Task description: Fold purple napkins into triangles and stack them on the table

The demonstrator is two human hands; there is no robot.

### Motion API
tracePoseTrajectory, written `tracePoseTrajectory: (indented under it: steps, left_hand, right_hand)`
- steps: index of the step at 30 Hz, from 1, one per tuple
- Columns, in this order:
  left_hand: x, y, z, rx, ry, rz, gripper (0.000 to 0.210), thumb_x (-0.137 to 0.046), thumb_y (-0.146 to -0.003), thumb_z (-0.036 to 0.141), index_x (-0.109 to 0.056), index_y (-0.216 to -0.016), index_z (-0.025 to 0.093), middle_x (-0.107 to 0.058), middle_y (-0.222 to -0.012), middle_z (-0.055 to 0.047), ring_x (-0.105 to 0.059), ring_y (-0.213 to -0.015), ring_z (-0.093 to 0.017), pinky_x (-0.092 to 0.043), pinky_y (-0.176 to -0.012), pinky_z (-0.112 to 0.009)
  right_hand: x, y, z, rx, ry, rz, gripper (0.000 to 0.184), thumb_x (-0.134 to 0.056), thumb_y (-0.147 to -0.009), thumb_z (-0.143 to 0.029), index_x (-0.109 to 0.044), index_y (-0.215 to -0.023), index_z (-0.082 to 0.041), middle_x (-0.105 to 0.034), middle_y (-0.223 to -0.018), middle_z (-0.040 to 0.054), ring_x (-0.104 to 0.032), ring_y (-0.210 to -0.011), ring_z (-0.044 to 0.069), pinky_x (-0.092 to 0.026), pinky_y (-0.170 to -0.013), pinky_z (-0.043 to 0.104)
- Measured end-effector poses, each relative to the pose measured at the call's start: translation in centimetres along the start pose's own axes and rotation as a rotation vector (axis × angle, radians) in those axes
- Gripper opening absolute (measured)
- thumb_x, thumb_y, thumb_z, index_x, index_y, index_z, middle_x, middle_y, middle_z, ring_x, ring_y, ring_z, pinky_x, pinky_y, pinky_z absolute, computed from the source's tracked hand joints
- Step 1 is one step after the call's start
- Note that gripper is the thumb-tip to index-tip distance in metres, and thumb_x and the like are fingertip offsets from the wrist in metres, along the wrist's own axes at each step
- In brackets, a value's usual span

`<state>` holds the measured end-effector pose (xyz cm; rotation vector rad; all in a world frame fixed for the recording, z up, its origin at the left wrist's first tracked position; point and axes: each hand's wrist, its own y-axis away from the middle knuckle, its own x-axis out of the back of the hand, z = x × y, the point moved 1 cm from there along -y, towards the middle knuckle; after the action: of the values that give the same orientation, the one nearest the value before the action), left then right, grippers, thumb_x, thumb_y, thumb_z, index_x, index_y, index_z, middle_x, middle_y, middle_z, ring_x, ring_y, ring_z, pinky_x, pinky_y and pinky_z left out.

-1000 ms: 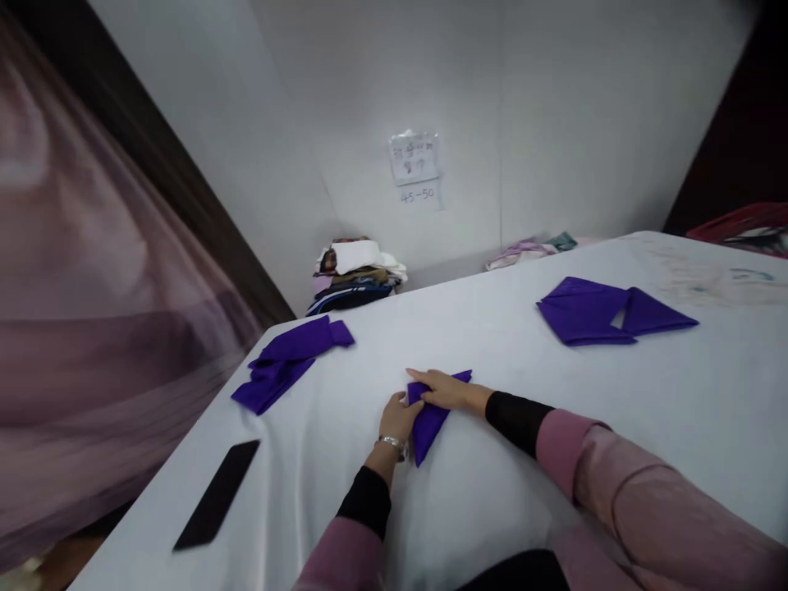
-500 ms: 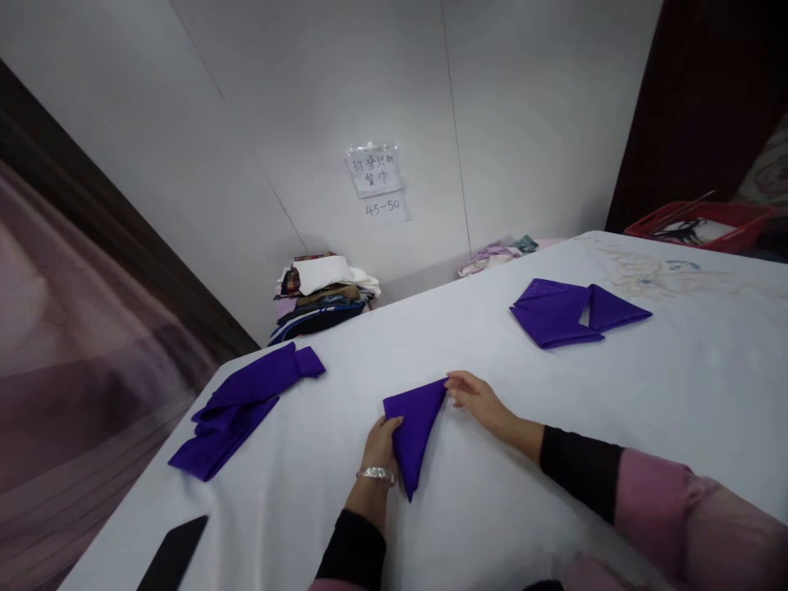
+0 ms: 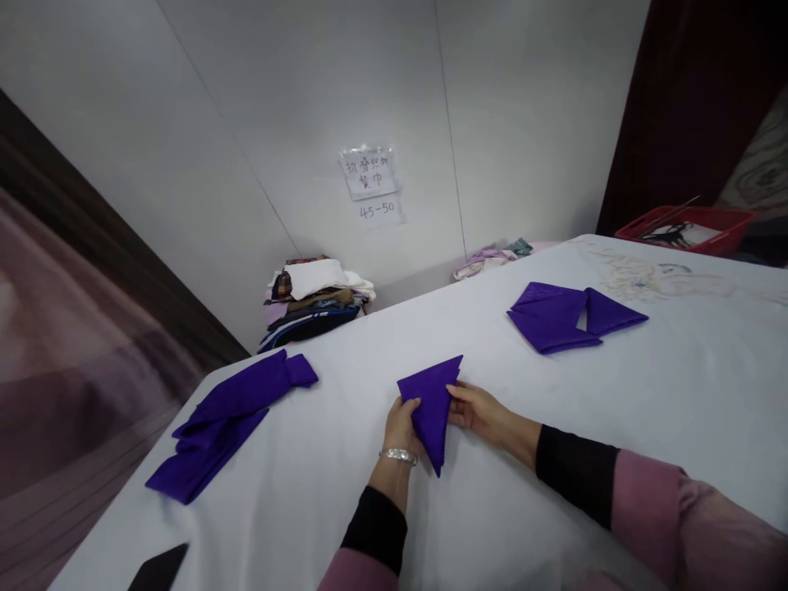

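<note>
A purple cloth napkin [image 3: 432,406], folded into a triangle with one point toward me, is held over the middle of the white-covered table [image 3: 492,517]. My left hand [image 3: 403,427], with a silver bracelet at the wrist, grips its left side, thumb on top. On its right edge, my right hand [image 3: 477,410] pinches the cloth between thumb and fingers. The fingers beneath the napkin are partly hidden. Two folded purple shapes lie apart from my hands: one napkin bundle [image 3: 234,410] at the left edge and another folded napkin piece [image 3: 551,316] at the back right.
A dark flat object [image 3: 158,568] lies at the near left. Behind the table are a stack of folded clothes [image 3: 317,300] and a smaller cloth pile [image 3: 489,258]. A red basket [image 3: 730,234] stands at the far right. Handwritten paper signs [image 3: 371,176] hang on the wall.
The triangular napkin has shifted right and turned slightly, my left hand moving with it. My right hand has gone from its upper right tip down to its right edge.
</note>
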<state>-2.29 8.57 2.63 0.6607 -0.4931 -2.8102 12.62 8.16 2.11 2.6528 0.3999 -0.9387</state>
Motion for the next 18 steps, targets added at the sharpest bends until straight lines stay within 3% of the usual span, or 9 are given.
tracePoseTrajectory:
  steps: [6,11,14,18]
  left_hand:
    - [-0.7,-1.6,-0.8,0.017,-0.004,0.007,0.018,-0.059,-0.065,0.007,-0.059,-0.081,0.015,-0.067,-0.066,-0.002,-0.063,-0.057,-0.014,-0.052,-0.060,-0.027]
    - [-1.6,-2.5,-1.4,0.050,0.002,-0.017,0.015,-0.061,-0.074,0.010,-0.057,-0.088,0.014,-0.069,-0.076,-0.005,-0.066,-0.066,-0.015,-0.054,-0.067,-0.028]
    - [-1.6,-2.4,-1.8,0.058,-0.043,-0.016,0.030,-0.069,-0.074,0.020,-0.051,-0.098,0.015,-0.069,-0.087,-0.009,-0.068,-0.068,-0.016,-0.055,-0.067,-0.031]
    - [-1.1,-1.7,-2.6,-0.083,-0.122,-0.046,0.045,-0.074,-0.069,0.027,-0.049,-0.104,0.015,-0.067,-0.098,-0.011,-0.068,-0.071,-0.017,-0.055,-0.067,-0.031]
  right_hand:
    - [0.6,-1.1,-0.3,0.059,0.009,0.079,0.041,-0.069,-0.070,-0.021,-0.055,-0.108,-0.022,-0.068,-0.091,0.0024,-0.065,-0.080,0.017,-0.052,-0.076,0.033]
    - [2.1,-3.2,-1.0,0.137,0.070,0.164,0.049,-0.067,-0.062,-0.012,-0.055,-0.108,-0.022,-0.065,-0.077,-0.0015,-0.063,-0.067,0.015,-0.051,-0.061,0.028]
    - [4.2,-5.6,-3.1,0.194,0.197,0.303,0.046,-0.062,-0.063,-0.009,-0.055,-0.107,-0.020,-0.065,-0.074,0.0001,-0.062,-0.062,0.015,-0.050,-0.055,0.027]
    - [7.9,-9.8,-7.8,0.214,0.363,0.519,0.044,-0.056,-0.071,-0.004,-0.052,-0.113,-0.017,-0.065,-0.078,0.0030,-0.063,-0.066,0.017,-0.052,-0.059,0.030]
